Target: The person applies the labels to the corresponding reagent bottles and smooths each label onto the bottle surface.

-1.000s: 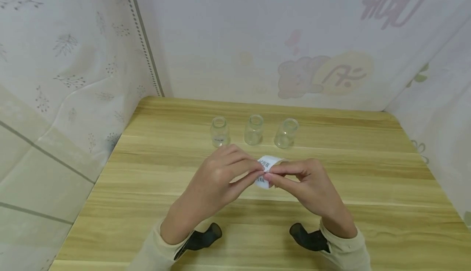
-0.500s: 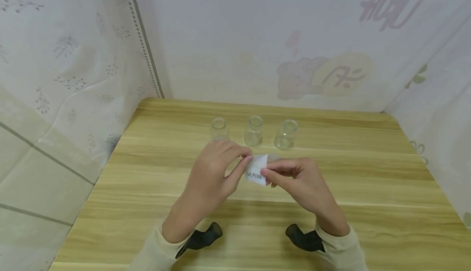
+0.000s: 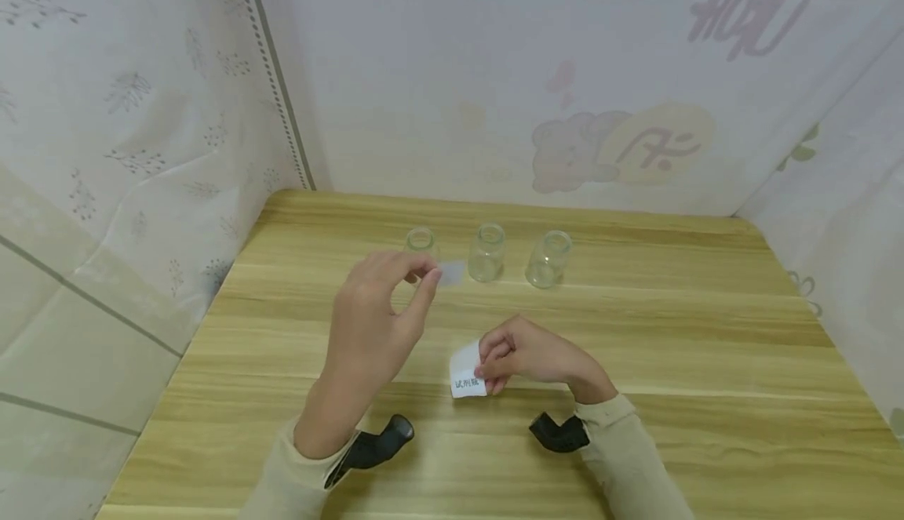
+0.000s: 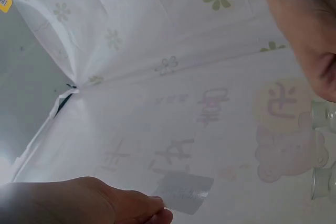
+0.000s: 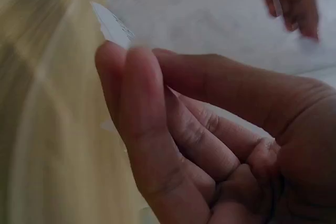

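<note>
My left hand (image 3: 374, 316) pinches a small peeled label (image 3: 453, 273) between thumb and fingertips, raised in front of the bottles. In the left wrist view the label (image 4: 184, 191) looks translucent, with faint writing on it. Lower and to the right, my right hand (image 3: 533, 355) pinches a white strip of labels (image 3: 466, 371) printed with black characters. The right wrist view shows the edge of this strip (image 5: 111, 27) past the fingertips. The left glass bottle (image 3: 421, 239) is partly hidden behind my left hand.
A middle glass bottle (image 3: 487, 253) and a right glass bottle (image 3: 548, 260) stand uncapped in a row with the left one on the wooden table (image 3: 678, 332). Patterned cloth (image 3: 424, 73) hangs behind and at both sides. Black curved pieces (image 3: 561, 432) stick out from both sleeves.
The hands were together at the label strip and have parted. My left hand has moved up and left with one label peeled off; my right hand has dropped nearer with the strip.
</note>
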The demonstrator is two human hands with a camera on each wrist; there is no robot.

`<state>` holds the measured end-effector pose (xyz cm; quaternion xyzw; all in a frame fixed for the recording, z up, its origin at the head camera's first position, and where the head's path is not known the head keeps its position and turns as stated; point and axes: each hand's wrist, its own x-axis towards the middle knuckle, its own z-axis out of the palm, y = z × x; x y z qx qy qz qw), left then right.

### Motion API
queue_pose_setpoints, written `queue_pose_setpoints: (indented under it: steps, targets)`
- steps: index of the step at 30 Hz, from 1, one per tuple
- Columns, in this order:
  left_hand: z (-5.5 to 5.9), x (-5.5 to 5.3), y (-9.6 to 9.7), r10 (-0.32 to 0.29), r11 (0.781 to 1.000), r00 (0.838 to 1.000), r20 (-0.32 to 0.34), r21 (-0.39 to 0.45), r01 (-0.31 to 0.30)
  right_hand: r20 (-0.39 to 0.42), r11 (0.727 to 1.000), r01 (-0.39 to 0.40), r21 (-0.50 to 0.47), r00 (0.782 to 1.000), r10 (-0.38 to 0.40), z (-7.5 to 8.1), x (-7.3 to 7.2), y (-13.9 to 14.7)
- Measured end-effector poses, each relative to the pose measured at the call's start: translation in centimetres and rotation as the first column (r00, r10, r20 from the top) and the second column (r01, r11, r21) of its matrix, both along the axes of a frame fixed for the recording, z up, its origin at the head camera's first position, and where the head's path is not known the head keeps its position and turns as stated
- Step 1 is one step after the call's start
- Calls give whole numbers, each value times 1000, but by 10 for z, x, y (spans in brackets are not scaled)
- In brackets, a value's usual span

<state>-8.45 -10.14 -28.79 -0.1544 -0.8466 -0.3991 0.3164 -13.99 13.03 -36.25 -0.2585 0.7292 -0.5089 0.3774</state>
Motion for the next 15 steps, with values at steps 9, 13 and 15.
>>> queue_pose_setpoints:
  steps: [9,13,15]
  targets:
    - [-3,1,2,-4,1000,999,43,4,4,15,962,-2,274,1000,-2,-19,-7,13]
    - [-6,-2,6,-9,999,999,30,-41,11,-177,959,167,228,976,-128,16,-1,22]
    - [-8,-3,9,-25,997,1000,5,-76,25,-203,964,255,76,950,-236,33,4,20]
